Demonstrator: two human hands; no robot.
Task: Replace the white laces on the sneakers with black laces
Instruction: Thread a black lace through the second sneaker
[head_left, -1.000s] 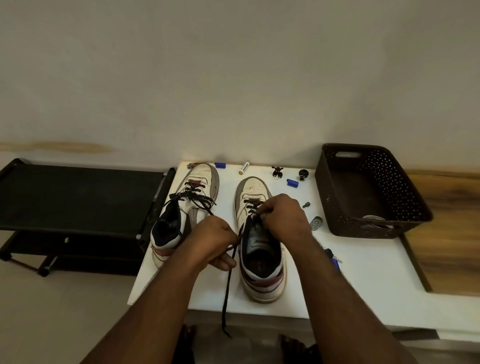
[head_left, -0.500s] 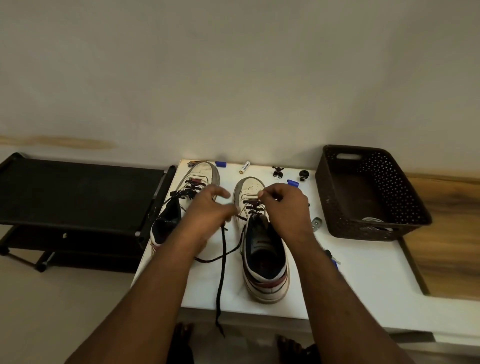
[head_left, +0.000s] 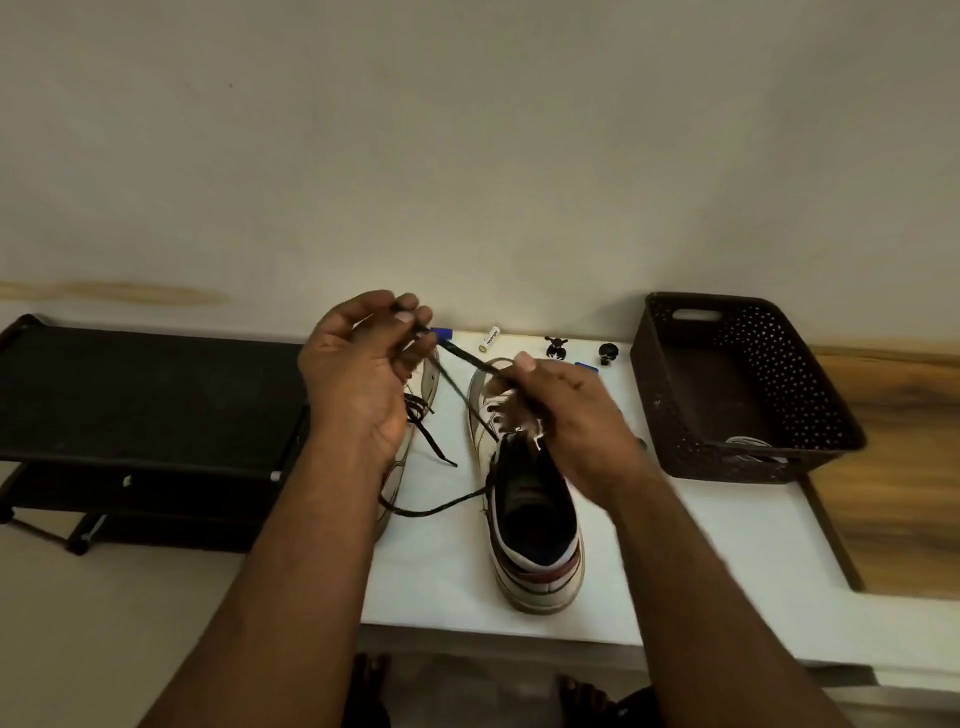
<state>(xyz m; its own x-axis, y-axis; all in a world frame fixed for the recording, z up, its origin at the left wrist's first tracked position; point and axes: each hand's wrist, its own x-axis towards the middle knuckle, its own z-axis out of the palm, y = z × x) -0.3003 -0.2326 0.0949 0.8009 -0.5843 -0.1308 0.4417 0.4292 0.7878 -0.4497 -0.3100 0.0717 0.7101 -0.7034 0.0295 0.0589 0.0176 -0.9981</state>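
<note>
Fingers (head_left: 402, 317) of the left hand (head_left: 358, 374) pinch the black lace (head_left: 467, 358) close to its end, raised above the far part of the bench (head_left: 701, 545). Fingers of the right hand (head_left: 566, 415) are curled round the same lace further along, with the thumb on top. Between the two hands the lace runs taut, slanting down from left to right. From the right hand it descends to the eyelets of the right sneaker (head_left: 530, 519).

Right sneaker: white upper with a grey toe, dark lining, and red and dark stripes at the heel. It stands near the middle of the bench, heel toward the near edge. A second black strand leaves its left side and lies in a loose curve on the bench toward the left sneaker (head_left: 415, 415).

Left sneaker: largely hidden behind the left forearm. Black lacing is visible on it, with one loose end lying on the bench between the two sneakers.

A dark perforated basket (head_left: 737, 384) stands at the right. A battery (head_left: 491, 338) and small dark parts lie along the far edge.
</note>
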